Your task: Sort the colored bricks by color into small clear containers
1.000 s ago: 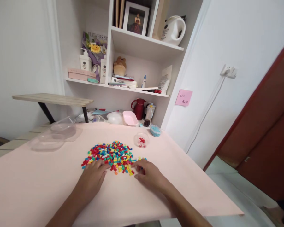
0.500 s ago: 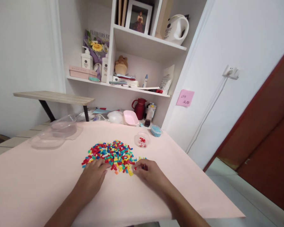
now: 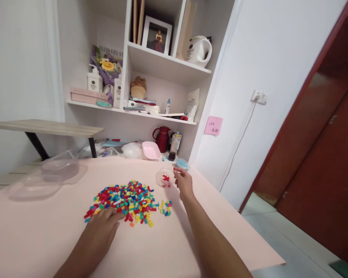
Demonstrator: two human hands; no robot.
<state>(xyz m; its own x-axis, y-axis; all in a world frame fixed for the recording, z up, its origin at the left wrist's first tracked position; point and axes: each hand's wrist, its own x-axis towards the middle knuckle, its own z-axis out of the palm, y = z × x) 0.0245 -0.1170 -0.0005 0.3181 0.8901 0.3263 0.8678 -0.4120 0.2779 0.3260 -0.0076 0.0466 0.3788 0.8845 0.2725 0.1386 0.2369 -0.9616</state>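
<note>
Right hand [image 3: 184, 183] at the right rim of a clear tub [image 3: 159, 180], thumb and fingers pinched together on a red brick [image 3: 174, 169]. Key relation: the tub's opening lies just left of and a little nearer than the pinched tips, more red bricks on its floor. Right hand is by far the nearer one to the tub; left hand [image 3: 102, 228] sits well apart, low at the near left edge of the mixed pile [image 3: 129, 201], fingers curled, tips on or against bricks. Cannot tell if they grip any.

Small cluster [image 3: 165, 207] of mostly yellow, green and blue bricks just right of the pile, between it and the right forearm. Blue-filled tub [image 3: 181, 163] behind the right hand, its near side partly covered.

Hard to make out: the red brick's long axis, only a speck showing; whether the right fingers touch the rim or hang above it. Both forearms run out of frame at the bottom. Table [image 3: 139, 253] cut off too.
</note>
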